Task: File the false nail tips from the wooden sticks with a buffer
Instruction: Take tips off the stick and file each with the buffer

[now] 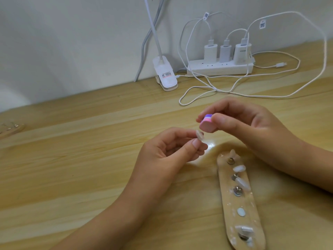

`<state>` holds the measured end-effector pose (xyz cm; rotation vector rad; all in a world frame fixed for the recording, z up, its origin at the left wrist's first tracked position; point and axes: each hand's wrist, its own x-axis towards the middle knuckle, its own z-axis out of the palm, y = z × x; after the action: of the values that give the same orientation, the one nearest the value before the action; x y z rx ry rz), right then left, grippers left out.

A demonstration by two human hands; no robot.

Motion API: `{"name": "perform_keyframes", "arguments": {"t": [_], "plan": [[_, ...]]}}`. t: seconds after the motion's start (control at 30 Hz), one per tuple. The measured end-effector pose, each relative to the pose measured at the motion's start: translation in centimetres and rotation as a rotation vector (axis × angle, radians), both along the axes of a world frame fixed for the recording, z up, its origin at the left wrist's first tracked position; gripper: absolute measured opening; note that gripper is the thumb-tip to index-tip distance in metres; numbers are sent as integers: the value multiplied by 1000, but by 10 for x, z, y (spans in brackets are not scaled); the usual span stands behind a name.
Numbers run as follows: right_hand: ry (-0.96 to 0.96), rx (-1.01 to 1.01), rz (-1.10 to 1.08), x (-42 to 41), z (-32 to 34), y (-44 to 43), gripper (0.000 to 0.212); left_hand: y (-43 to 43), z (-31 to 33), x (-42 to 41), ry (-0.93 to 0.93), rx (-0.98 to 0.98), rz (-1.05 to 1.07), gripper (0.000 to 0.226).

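My left hand (171, 147) pinches a small clear false nail tip (73, 135) between thumb and fingers, held above the wooden table. My right hand (252, 127) grips a small pink and purple buffer block (261, 124) just above and to the right of the tip; whether block and tip touch I cannot tell. Below my right hand lies a wooden stick (252, 210) with metal studs and several more clear nail tips along it.
A second wooden stick (10, 129) lies at the left edge of the table. At the back stand a white clip lamp base (165, 76) and a power strip (219, 67) with three chargers. White cables (234, 91) loop over the table behind my hands.
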<state>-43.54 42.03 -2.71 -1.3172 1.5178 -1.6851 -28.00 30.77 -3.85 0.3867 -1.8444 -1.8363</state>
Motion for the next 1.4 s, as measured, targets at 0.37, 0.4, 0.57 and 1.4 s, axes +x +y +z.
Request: {"name": "perform_keyframes", "arguments": {"t": [0.37, 0.4, 0.57, 1.4], "plan": [[48, 1, 52, 2, -4, 0, 22, 2, 0, -1, -1, -7, 26, 16], [40, -9, 51, 2, -4, 0, 22, 2, 0, -1, -4, -7, 27, 16], [23, 7, 42, 0, -6, 0, 24, 2, -1, 0, -11, -10, 28, 15], [51, -65, 45, 2, -6, 1, 23, 3, -1, 1, -2, -19, 19, 15]]}}
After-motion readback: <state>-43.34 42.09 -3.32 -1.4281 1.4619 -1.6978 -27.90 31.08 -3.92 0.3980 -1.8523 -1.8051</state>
